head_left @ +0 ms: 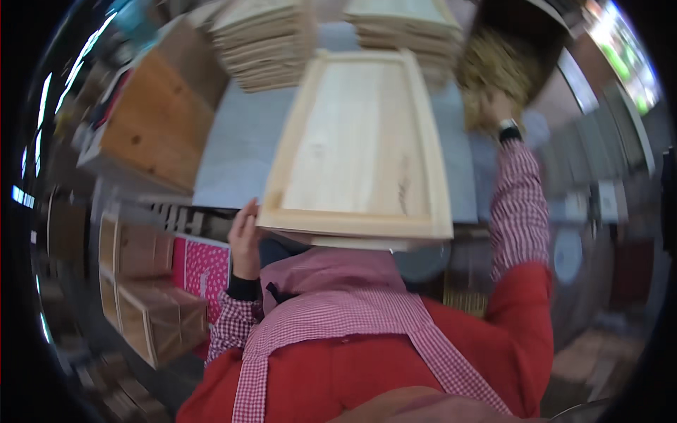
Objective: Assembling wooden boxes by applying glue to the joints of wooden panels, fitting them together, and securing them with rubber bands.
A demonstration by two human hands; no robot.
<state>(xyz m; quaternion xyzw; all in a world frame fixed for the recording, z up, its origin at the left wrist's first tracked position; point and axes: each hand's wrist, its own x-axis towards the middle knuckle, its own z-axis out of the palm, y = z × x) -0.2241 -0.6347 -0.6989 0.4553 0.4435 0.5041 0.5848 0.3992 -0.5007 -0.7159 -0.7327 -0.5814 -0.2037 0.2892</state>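
Gripping the near left corner of the shallow wooden tray (360, 148), the left hand (245, 243) has its fingers curled on the rim; tray rests on the grey table (240, 151); right hand (497, 106) reaches into straw-like filling (493, 67); its finger state cannot be told.

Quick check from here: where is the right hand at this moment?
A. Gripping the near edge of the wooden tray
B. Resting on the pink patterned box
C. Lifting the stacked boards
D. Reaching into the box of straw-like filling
D: the right hand is stretched out into the pale straw-like filling in the dark box, while the left hand steadies the wooden tray.
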